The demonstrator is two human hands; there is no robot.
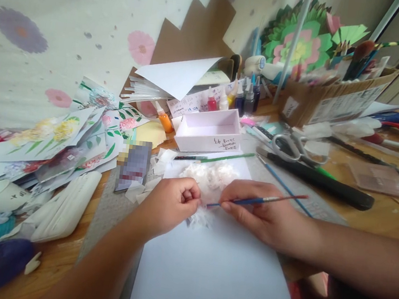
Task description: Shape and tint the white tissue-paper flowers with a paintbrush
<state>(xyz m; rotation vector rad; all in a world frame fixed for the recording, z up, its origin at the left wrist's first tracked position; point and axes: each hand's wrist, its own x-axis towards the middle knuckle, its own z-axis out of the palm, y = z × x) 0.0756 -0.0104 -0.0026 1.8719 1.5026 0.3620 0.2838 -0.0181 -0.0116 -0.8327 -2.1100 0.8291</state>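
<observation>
My left hand is closed in a loose fist, pinching a small white tissue-like piece over a white sheet of paper. My right hand grips a thin blue-handled paintbrush whose tip points left and touches that piece beside my left fingers. Just behind both hands lies a fluffy white paper flower. My forearms come in from the bottom and the right.
An empty white box stands behind the flower, with small paint bottles beyond it. Scissors, a long black tool and pens lie at right. Flower pictures are piled at left. A cardboard box holds brushes.
</observation>
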